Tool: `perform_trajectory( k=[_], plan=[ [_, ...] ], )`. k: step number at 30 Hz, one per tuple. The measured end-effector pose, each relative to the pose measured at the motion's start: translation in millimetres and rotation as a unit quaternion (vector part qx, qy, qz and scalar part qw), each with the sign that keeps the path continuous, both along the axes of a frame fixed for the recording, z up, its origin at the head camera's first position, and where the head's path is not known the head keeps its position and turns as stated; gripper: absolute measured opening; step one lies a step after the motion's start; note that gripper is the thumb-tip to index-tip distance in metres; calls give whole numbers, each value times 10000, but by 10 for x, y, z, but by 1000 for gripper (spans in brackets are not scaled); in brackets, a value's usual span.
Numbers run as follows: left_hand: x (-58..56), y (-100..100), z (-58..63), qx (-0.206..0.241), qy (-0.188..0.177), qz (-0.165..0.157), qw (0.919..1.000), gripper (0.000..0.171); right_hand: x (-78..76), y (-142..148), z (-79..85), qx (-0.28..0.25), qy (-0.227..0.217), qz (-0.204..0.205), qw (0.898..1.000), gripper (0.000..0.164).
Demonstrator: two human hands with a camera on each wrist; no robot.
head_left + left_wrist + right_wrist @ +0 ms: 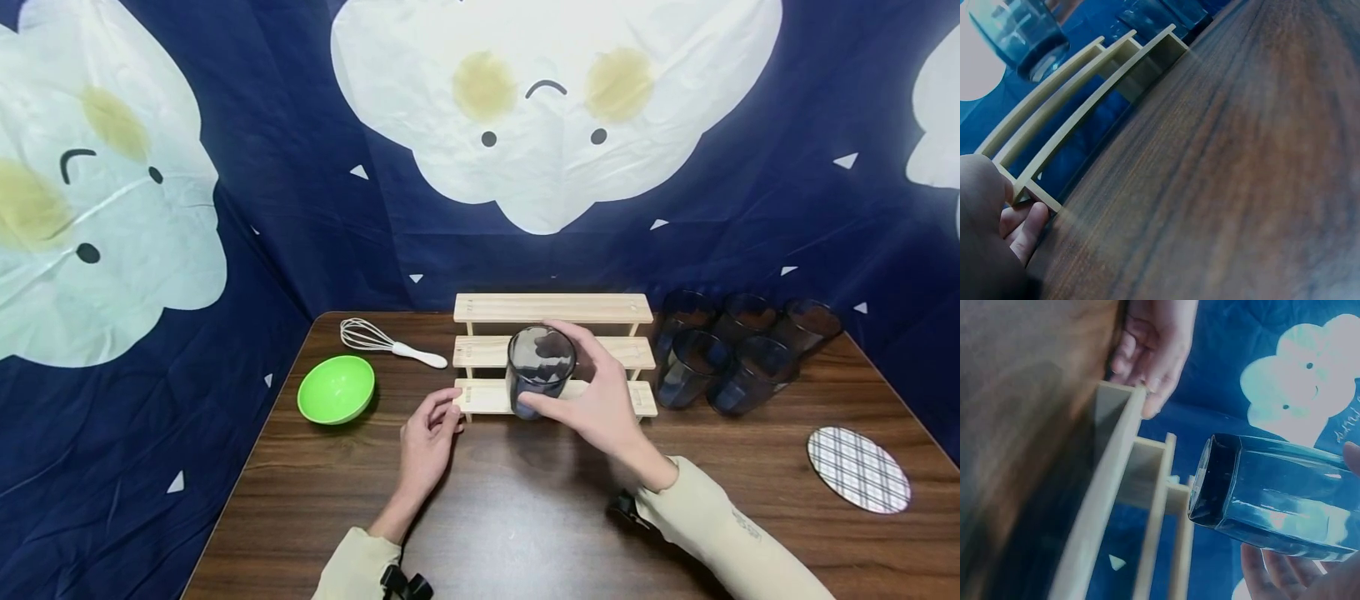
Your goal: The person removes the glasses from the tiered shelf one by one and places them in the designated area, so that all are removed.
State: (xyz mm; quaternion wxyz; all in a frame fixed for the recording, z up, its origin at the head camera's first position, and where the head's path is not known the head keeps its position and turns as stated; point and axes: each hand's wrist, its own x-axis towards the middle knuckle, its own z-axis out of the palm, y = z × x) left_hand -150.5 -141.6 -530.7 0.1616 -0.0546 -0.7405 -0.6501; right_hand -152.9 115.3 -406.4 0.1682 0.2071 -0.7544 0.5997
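Observation:
A three-tier wooden shelf (555, 307) of pale slats stands at the back of the table. My left hand (429, 437) grips the left end of its lowest tier; in the left wrist view the fingers (1029, 228) curl by the end leg. Above the lower tiers, my right hand (606, 408) holds a dark tinted glass (540, 371) between thumb and fingers. Seen from the right wrist, the glass (1285, 500) has a thick base, which is apart from the slats. Several matching glasses (753, 375) stand together just right of the shelf.
A green bowl (336, 390) and a white-handled whisk (393, 343) lie left of the shelf. Toward the right edge rests a round checked mat (858, 469). Dark blue cloth (360, 242) with white cloud shapes hangs behind and beside the wooden table (517, 525).

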Motion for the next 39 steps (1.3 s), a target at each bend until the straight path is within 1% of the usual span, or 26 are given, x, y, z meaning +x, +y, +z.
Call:
perform_trajectory(
  k=[4,7,11,12,13,15,17,18,19,21,22,25,28,29,32,33,36,39],
  plan=[
    [0,-9,6,-19,3,0,10000,20,32,116,101,6,81,-160,9998,93],
    [4,-7,22,-32,-106,27,9999,20,57,204,167,28,59,-319,9995,92],
    [10,5,45,-31,-262,5,9997,21,85,326,244,-78,18,-481,9988,90],
    [7,6,40,-34,-255,-2,9997,21,90,358,259,-99,23,-517,9986,90],
    [2,5,34,-28,-247,-5,9997,21,94,391,273,-99,38,-555,9984,89],
    [-24,-7,-18,-81,-184,45,9998,20,102,455,299,-131,84,-590,9981,90],
    [-49,-28,-78,-64,-1,17,10000,19,111,520,321,-190,145,-587,9980,91],
    [-52,-31,-86,-61,65,-3,10000,19,115,553,332,-234,186,-566,9979,91],
    [-49,-30,-86,-58,55,1,10000,19,120,586,343,-258,240,-562,9978,91],
    [-36,-24,-50,-28,-110,-12,9999,20,128,648,366,-398,353,-512,9973,91],
    [-62,-42,-103,1,-90,-59,9999,20,135,677,378,-453,410,-506,9968,91],
    [-46,-28,-65,-50,-288,31,9996,21,152,765,410,-596,564,-503,9954,89],
    [-48,-27,-70,-58,-216,40,9997,21,186,854,455,-731,533,-593,9941,89],
    [-10,0,13,-69,-318,85,9994,22,198,886,471,-732,520,-655,9938,89],
    [4,14,59,-13,-516,71,9986,23,232,979,519,-957,477,-699,9918,88],
    [9,16,72,5,-583,74,9983,23,239,1010,532,-1088,506,-653,9906,87],
    [9,15,82,6,-654,70,9978,23,260,1105,578,-1320,611,-667,9871,85],
    [8,11,63,-20,-578,75,9983,23,281,1202,620,-1430,746,-804,9836,84]
  ],
)
